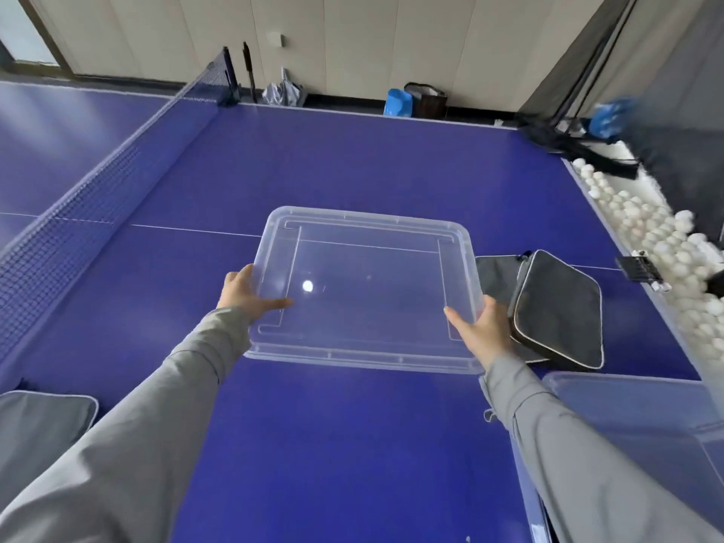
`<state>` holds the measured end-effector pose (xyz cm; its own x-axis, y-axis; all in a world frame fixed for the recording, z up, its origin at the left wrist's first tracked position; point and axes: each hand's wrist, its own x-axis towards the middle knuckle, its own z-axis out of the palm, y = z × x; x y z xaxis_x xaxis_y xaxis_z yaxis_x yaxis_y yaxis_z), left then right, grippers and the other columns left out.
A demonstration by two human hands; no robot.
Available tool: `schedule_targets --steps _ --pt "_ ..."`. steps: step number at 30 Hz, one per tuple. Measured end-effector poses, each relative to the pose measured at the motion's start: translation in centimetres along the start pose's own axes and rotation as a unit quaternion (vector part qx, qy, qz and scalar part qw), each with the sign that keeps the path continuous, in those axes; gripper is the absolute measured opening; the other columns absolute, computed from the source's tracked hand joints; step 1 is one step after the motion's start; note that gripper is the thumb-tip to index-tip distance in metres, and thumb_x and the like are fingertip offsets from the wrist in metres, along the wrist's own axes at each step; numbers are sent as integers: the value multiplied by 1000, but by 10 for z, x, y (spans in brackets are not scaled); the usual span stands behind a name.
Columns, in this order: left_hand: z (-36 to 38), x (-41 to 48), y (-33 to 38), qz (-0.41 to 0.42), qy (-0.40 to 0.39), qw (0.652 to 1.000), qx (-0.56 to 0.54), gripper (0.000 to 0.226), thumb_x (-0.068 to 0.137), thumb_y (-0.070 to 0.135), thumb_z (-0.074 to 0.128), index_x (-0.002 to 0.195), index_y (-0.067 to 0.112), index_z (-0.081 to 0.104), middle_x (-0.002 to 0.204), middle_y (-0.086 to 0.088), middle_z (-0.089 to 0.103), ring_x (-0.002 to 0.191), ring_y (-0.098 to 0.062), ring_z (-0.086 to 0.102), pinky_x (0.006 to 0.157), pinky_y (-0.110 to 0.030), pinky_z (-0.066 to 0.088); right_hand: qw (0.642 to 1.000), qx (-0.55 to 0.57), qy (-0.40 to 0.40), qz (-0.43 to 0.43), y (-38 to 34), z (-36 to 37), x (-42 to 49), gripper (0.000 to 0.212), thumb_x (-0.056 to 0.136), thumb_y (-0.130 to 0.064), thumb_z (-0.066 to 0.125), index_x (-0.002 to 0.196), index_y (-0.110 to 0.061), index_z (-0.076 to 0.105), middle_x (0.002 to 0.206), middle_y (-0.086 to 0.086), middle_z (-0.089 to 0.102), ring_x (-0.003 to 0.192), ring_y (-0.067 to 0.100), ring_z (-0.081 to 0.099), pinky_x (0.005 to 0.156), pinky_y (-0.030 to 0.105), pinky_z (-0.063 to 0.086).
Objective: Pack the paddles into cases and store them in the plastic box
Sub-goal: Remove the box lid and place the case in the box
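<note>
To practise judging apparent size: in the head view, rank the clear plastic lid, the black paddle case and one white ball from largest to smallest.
1. clear plastic lid: largest, though it may be slightly nearer the camera.
2. black paddle case.
3. white ball: plainly smallest.

One camera, worn on my head, gives the only view. It faces forward and down along my grey sleeves (137, 444), close over the blue desk (352, 444), with the clear lid (364, 268) between my left grip (247, 291) and right grip (480, 327) near mid-frame. The wide lens bends the desk's edges and reaches the net (98, 190) at left and the far wall (352, 33) at the top.
</note>
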<state>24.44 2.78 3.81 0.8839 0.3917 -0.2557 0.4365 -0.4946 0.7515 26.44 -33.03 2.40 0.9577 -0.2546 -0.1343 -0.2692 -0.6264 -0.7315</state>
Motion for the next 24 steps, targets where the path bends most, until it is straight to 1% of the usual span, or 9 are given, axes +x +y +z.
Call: schedule_targets --steps 1,3,5,7,10,13,16,20,24 --pt "4 11 -8 2 2 1000 3 90 63 27 87 139 17 40 131 -8 38 98 -23 51 84 -33 42 1000 3 1 2 3 12 5 78 75 -39 75 133 0 40 132 16 44 124 29 42 99 29 33" --pt "14 31 -26 1 8 1000 0 91 62 27 88 139 15 40 134 -8 39 118 -26 47 95 -35 41 1000 -2 -14 12 12 35 16 85 73 -44 76 136 -2 37 134 15 41 124 28 41 97 31 35" --pt "25 48 -44 0 12 1000 4 91 61 27 88 138 15 41 135 -7 41 126 -26 41 105 -40 37 999 -12 -23 19 23 57 27 91 71 -48 76 138 -5 34 136 13 39 126 28 40 100 35 37" --pt "37 62 -61 -4 13 1000 12 86 61 29 88 134 16 45 132 -7 44 124 -27 41 106 -44 36 999 -24 -22 26 34 76 36 92 70 -49 76 139 -5 34 136 12 38 127 27 40 102 36 36" --pt "53 79 -85 -7 20 1000 14 81 58 33 89 127 19 50 124 -4 47 118 -26 45 102 -44 40 998 -29 -30 35 48 100 47 91 70 -49 76 138 -5 34 134 11 39 126 26 40 103 36 37" --pt "66 90 -103 -18 25 1000 4 87 57 34 89 132 20 47 125 -2 44 119 -24 46 102 -40 41 998 -49 -26 34 57 115 58 90 70 -50 76 136 -5 36 132 11 40 125 26 40 104 41 38" --pt "73 96 -113 -18 27 999 -13 87 59 32 89 134 22 45 128 0 40 120 -22 45 102 -38 40 996 -83 2 22 59 124 64 88 69 -53 75 134 -7 40 129 12 44 123 27 39 102 41 36" --pt "78 98 -118 -10 38 999 -22 87 61 30 88 135 22 44 131 -2 35 125 -22 38 108 -40 35 994 -109 27 10 61 131 66 86 68 -53 76 132 -6 43 129 12 44 124 28 36 102 43 32" --pt "81 101 -120 -2 40 999 11 84 62 32 87 134 20 46 130 -4 35 127 -22 30 110 -38 31 991 -130 35 -1 66 133 65 83 68 -54 75 130 -6 45 128 12 43 123 28 36 102 45 32"
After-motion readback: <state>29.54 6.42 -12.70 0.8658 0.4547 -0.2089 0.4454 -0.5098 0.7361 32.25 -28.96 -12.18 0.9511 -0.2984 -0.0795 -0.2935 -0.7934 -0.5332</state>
